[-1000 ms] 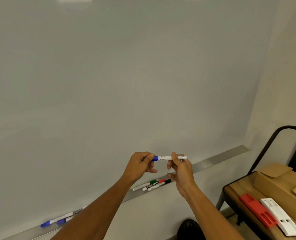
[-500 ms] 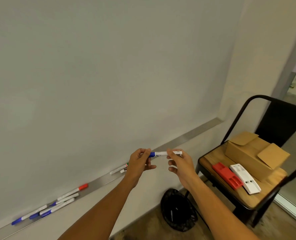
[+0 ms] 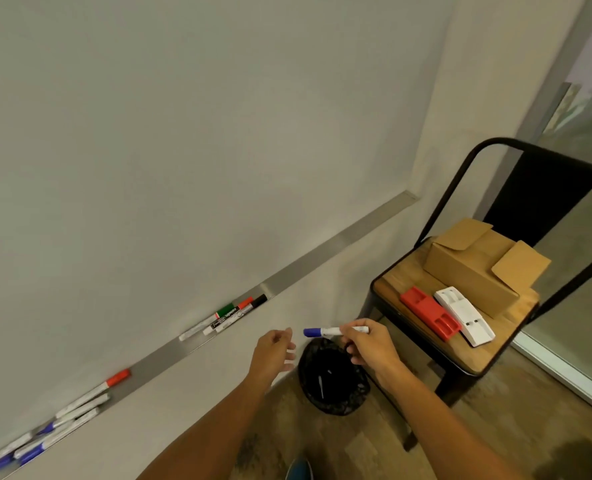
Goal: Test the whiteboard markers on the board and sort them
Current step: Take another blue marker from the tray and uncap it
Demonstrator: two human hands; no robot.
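My right hand point(image 3: 370, 348) pinches a capped blue marker point(image 3: 325, 331) and holds it level, directly above a black mesh wastebasket point(image 3: 332, 382) on the floor. Just left of the marker's blue cap is my left hand point(image 3: 274, 351), fingers apart and holding nothing. The whiteboard point(image 3: 183, 150) fills the upper left. Along its metal ledge point(image 3: 339, 244) lie two groups of markers: a green, a red and a black one point(image 3: 232, 315) near the middle, and several red and blue ones point(image 3: 62, 420) at the far left.
A black metal chair point(image 3: 461, 358) with a wooden seat stands to the right. On it sit a cardboard box point(image 3: 478, 271), a red eraser point(image 3: 429, 317) and a white eraser point(image 3: 464, 320). A glass door edge is at far right. My shoe tip point(image 3: 299, 471) shows at the bottom.
My left hand has let go of the marker's blue cap end and drawn back open. The right hand has carried the marker lower, over the wastebasket. The view has swung down and to the right.
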